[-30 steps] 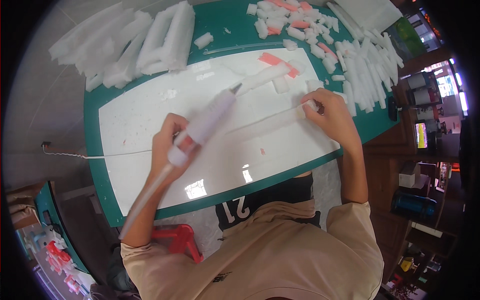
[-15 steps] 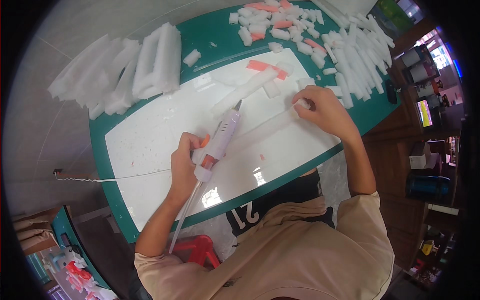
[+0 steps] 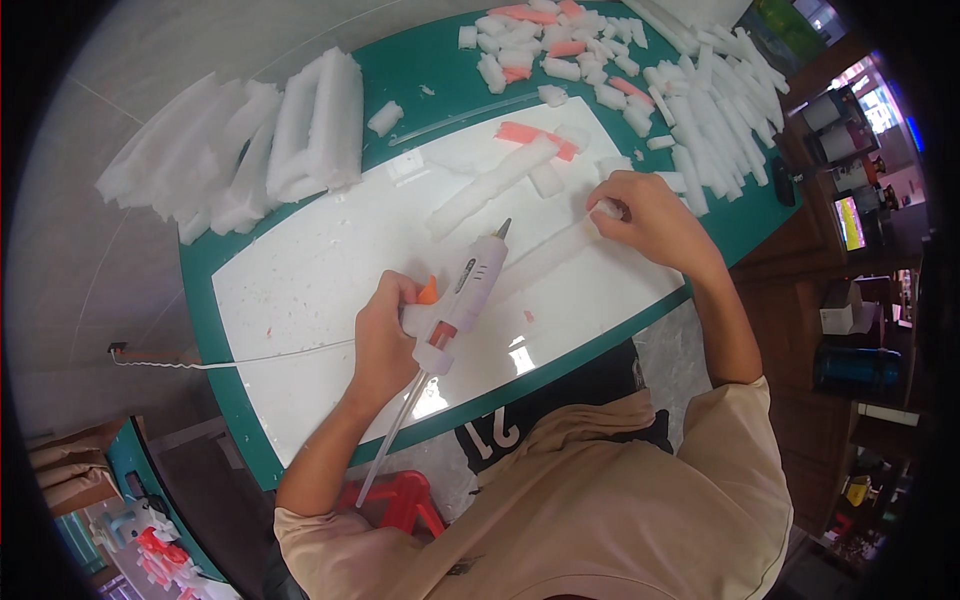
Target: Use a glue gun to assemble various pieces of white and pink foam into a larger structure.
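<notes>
My left hand [image 3: 384, 335] grips the handle of a white hot glue gun [image 3: 472, 283] with an orange trigger. The gun's metal nozzle points up and to the right, and a clear glue stick [image 3: 392, 430] trails from its back end. The fingers of my right hand [image 3: 652, 222] pinch the far right end of a long white foam strip [image 3: 552, 252], which lies on the white board [image 3: 300, 330]. Part of that strip is hidden behind the glue gun. Another white foam strip [image 3: 492, 188] lies beyond the nozzle, across a pink foam piece [image 3: 530, 134].
A pile of short white and pink foam pieces [image 3: 520, 42] covers the back of the green table [image 3: 410, 65]. Long foam sticks [image 3: 715, 120] are heaped at back right. Foam slabs [image 3: 318, 125] stand at back left. A white cord [image 3: 250, 362] crosses the board's left side.
The glue gun in my left hand has shifted a little to the right, and its nozzle has come nearer the foam strip. My right hand keeps its pinch at nearly the same place.
</notes>
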A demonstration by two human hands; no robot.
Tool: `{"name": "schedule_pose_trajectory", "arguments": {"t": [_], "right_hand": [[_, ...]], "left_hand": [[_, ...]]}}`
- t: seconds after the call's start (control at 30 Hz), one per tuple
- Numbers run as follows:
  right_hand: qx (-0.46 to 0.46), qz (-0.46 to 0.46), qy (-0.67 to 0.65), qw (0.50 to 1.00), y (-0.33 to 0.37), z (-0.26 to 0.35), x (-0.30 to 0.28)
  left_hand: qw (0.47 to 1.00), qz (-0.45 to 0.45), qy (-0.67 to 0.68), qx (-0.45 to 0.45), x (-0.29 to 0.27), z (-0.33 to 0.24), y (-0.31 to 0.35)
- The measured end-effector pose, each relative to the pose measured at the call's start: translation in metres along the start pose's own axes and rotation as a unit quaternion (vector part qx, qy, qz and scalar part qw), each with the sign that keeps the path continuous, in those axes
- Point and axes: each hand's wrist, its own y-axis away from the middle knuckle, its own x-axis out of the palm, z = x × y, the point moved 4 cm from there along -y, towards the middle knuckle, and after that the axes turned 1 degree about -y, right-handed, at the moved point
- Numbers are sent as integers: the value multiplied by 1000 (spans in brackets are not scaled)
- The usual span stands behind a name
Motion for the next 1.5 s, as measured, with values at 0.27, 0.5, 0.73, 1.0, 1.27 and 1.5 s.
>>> {"name": "schedule_pose_trajectory", "arguments": {"t": [0.27,0.5,0.73,1.0,1.27,1.5], "right_hand": [[-15,21,12,1000,-3,-4,1],[-50,34,19,998,-10,-6,2],[-70,27,18,997,-12,-6,3],[-51,38,5,998,-13,-7,3],[-45,42,4,998,-14,-7,5],[-22,36,-36,998,-10,-10,-2]], "left_hand": [[1000,3,-7,2,0,0,1],[1000,3,-19,9,0,-1,0],[1000,25,-8,-17,-1,-4,2],[999,-2,-26,21,0,0,1],[999,-1,-23,25,1,1,0],[1000,6,-15,20,1,-1,0]]}}
